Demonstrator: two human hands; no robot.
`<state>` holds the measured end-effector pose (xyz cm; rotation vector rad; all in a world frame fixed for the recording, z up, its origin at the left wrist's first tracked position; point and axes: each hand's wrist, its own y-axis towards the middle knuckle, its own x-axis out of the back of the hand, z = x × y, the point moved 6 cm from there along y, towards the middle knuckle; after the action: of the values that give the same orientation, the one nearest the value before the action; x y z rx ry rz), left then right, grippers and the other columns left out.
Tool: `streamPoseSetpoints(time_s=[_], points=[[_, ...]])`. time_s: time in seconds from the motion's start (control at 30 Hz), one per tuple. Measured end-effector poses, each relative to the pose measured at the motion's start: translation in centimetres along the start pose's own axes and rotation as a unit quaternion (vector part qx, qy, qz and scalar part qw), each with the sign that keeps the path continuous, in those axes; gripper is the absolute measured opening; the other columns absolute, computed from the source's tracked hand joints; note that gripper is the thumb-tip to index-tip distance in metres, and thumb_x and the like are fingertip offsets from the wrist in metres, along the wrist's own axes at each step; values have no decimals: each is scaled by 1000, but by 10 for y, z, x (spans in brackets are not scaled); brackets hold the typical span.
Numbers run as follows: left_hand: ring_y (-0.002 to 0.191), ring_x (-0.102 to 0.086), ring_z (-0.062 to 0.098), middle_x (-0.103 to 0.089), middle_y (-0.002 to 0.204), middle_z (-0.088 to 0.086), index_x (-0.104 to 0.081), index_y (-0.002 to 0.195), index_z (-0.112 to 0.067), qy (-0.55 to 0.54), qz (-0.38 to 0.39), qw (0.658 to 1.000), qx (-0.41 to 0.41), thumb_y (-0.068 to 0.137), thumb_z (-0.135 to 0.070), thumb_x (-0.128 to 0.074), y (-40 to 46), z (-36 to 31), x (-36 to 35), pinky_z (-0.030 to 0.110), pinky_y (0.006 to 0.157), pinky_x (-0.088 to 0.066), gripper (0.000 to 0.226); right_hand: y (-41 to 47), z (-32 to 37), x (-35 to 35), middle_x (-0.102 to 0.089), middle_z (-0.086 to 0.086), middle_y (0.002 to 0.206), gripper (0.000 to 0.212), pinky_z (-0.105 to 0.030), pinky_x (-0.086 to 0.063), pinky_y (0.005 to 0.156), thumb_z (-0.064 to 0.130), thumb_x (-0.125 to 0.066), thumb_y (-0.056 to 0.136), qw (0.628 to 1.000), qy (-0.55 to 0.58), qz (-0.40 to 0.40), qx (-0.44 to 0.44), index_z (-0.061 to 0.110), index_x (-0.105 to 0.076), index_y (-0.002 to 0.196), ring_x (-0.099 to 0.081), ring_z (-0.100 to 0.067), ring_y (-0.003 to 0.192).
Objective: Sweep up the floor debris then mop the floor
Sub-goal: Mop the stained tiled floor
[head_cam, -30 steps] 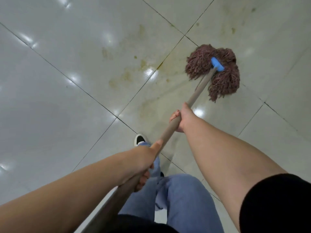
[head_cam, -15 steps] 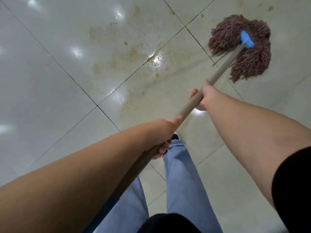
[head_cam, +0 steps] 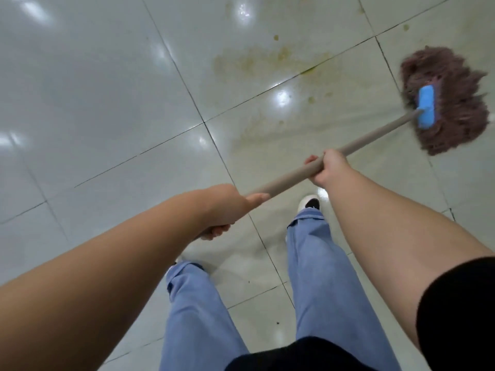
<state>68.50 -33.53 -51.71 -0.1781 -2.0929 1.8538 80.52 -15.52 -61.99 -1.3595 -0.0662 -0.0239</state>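
Mopping stage — left hand (head_cam: pixel 227 207) and right hand (head_cam: pixel 325 167) clamped on grey mop pole (head_cam: pixel 284 183), maroon string mop head (head_cam: pixel 450 103) down on glossy white tiled floor (head_cam: pixel 93 89); yellowish smeared stains (head_cam: pixel 262 60) left.

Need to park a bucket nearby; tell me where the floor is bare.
Bare: the clean tiles left of the stain, above the left hand. Crowded: around the mop at right, and by the shoe under the handle that the right hand grips.

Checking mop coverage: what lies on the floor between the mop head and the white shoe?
In the head view, wet tile with faint yellowish smears, crossed above by the mop handle and the right hand.
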Motion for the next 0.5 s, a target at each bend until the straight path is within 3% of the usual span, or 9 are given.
streamPoseSetpoints(time_s=[0.1, 0.2, 0.33, 0.5], points=[[25, -36, 18, -41, 30, -4, -47, 61, -11, -8, 14, 1000, 23, 64, -87, -38, -18, 133, 2, 17, 36, -37, 77, -35, -116, -47, -37, -7, 68, 34, -12, -40, 30, 15, -24, 103, 998, -59, -1, -20, 5, -32, 71, -37, -13, 52], [28, -36, 19, -42, 33, -3, -47, 60, -12, -36, 34, 997, 60, 57, -90, -39, -52, 275, 6, 18, 37, -36, 78, -82, -242, -101, -38, -8, 69, 38, -21, -46, 42, 17, -21, 104, 991, -120, 18, -49, 3, -32, 70, -40, -14, 54], [31, -35, 19, -41, 38, -1, -41, 58, -15, -56, 77, 985, 144, 58, -88, -42, -118, 452, 19, 18, 41, -34, 73, -147, -406, -166, -40, -8, 70, 29, -24, -41, 52, 17, -22, 103, 982, -140, 50, -115, 3, -36, 82, -40, -14, 56], [33, -35, 19, -42, 42, 0, -40, 51, -18, -66, 94, 969, 218, 52, -90, -44, -182, 576, 39, 20, 42, -34, 73, -207, -530, -220, -41, -9, 68, 16, -26, -46, 63, 20, -27, 102, 975, -105, 84, -177, 6, -36, 101, -41, -15, 55]])
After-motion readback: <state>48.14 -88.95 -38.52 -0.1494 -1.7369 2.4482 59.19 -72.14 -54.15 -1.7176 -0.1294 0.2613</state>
